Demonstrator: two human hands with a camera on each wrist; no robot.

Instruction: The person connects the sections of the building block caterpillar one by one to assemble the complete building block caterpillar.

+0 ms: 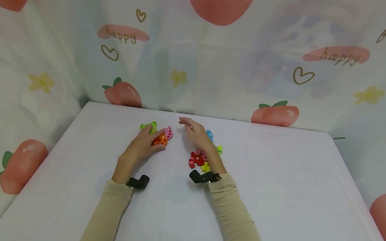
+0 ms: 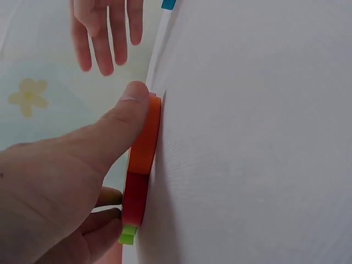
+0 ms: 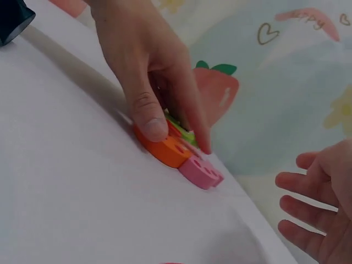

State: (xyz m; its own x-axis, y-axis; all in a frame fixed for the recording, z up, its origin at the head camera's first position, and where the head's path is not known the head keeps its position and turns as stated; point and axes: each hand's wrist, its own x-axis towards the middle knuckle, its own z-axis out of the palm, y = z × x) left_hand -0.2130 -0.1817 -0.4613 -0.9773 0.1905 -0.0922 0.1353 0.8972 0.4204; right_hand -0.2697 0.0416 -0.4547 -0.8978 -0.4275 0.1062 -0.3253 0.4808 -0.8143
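My left hand [image 1: 139, 144] lies over a cluster of thick, flat toy pieces on the table. Its thumb presses the edge of an orange spotted piece [image 1: 160, 140], with the other fingers along the far side. A pink dotted piece [image 3: 201, 173] adjoins the orange one, a red piece [image 2: 135, 198] sits beside it, and a light green piece [image 1: 153, 126] is at the back. My right hand [image 1: 199, 136] is held above the table with fingers loosely extended and nothing in them. Under its wrist lie a red piece [image 1: 197, 159] with a face and a yellow piece [image 1: 205, 167].
A blue piece [image 1: 209, 135] and another green piece [image 1: 219, 149] show beside the right forearm, partly hidden by it. The white table [image 1: 275, 193] ends at a fruit-printed curtain [image 1: 216, 70] behind. Each wrist wears a black camera mount [image 1: 139, 182].
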